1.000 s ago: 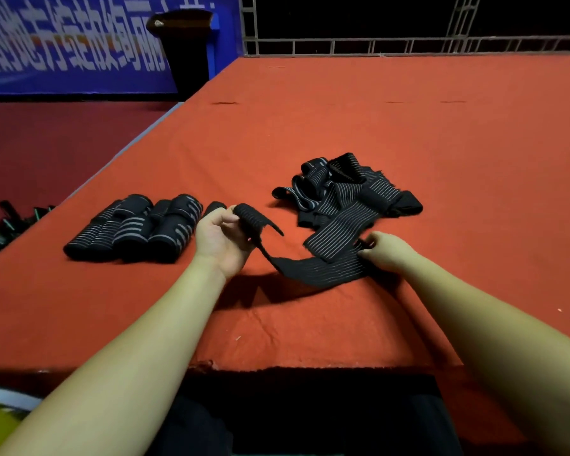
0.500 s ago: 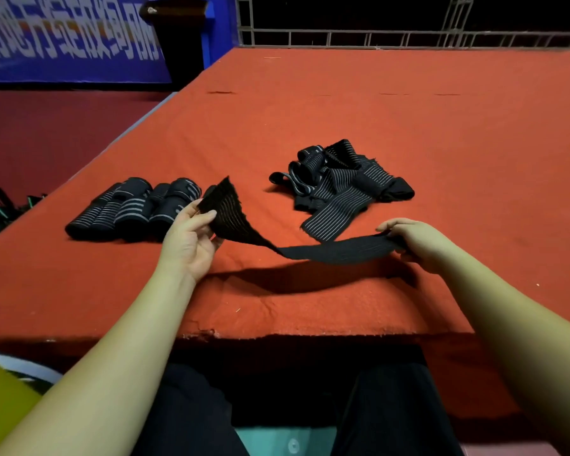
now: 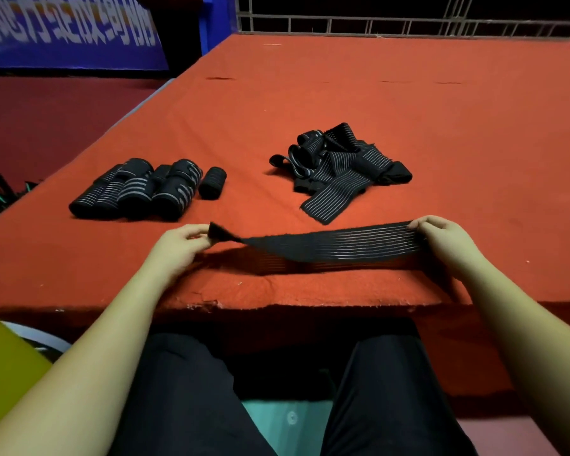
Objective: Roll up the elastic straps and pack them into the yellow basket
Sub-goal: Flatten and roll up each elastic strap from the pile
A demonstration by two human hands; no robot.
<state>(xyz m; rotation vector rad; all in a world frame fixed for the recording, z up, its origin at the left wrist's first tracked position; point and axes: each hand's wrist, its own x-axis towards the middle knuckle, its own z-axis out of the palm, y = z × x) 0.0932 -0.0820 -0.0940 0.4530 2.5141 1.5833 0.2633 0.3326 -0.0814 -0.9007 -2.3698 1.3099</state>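
strap in hand: one black elastic strap with pale lengthwise stripes hangs stretched between the two hands, just above the near edge of the red table; its shadow falls on the cloth directly beneath
long axis: runs straight from hand to hand, side to side across the person's front; the right half lies flat and broad, the left end narrows into a twist just before the fingers
left hand: left hand pinches the twisted, folded tip of the strap between thumb and curled fingers; the tip pokes up a little past the thumb
right hand: right hand grips the wide end, fingers curled over the top edge, thumb hidden under the fabric
nearer hand: neither; each holds one end, so the roll can begin from either; the left end is already bunched, so in my judgement it is the likelier start, with the right hand feeding the strap towards it
rolled straps: a row of rolled straps lies beyond the left hand, side by side, with one small roll just to their right
loose pile: the loose pile of unrolled straps lies beyond and between the hands, closer to the right one, well apart from the rolls
yellow basket: a yellow shape shows below the left forearm, off the table edge; probably the basket, though too little is visible to be sure
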